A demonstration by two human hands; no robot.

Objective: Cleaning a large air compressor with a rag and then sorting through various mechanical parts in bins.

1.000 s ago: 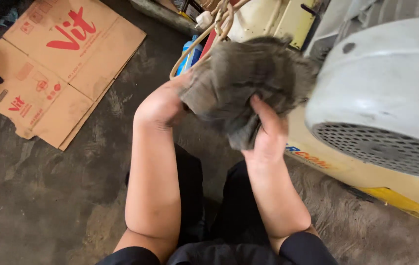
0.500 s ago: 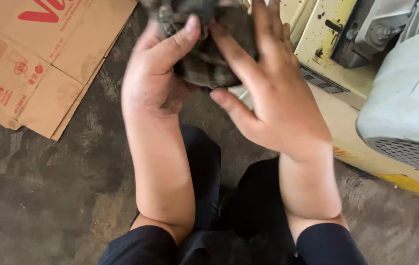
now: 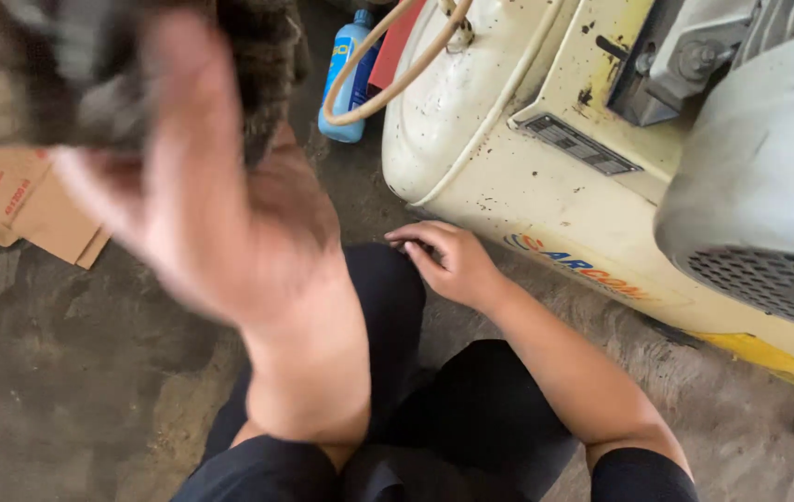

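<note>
Seen from the head camera, a person crouches on a stained, rough concrete floor (image 3: 62, 372), dark trousers filling the bottom of the frame. The left hand (image 3: 192, 214), raised close to the lens and blurred, is closed around a grey-brown rag (image 3: 90, 65) held up at the top left. The right hand (image 3: 448, 260) rests, fingers loosely curled and holding nothing, on the person's knee just beside a cream-coloured air compressor tank (image 3: 527, 177). The tank is flecked with dark spots; a grey motor housing (image 3: 769, 204) with a vented grille sits on its right end. A tan hose (image 3: 388, 84) loops over the tank's rounded end. Behind it stands a blue bottle (image 3: 350, 79). Flattened cardboard (image 3: 16, 200) lies on the floor at left.
</note>
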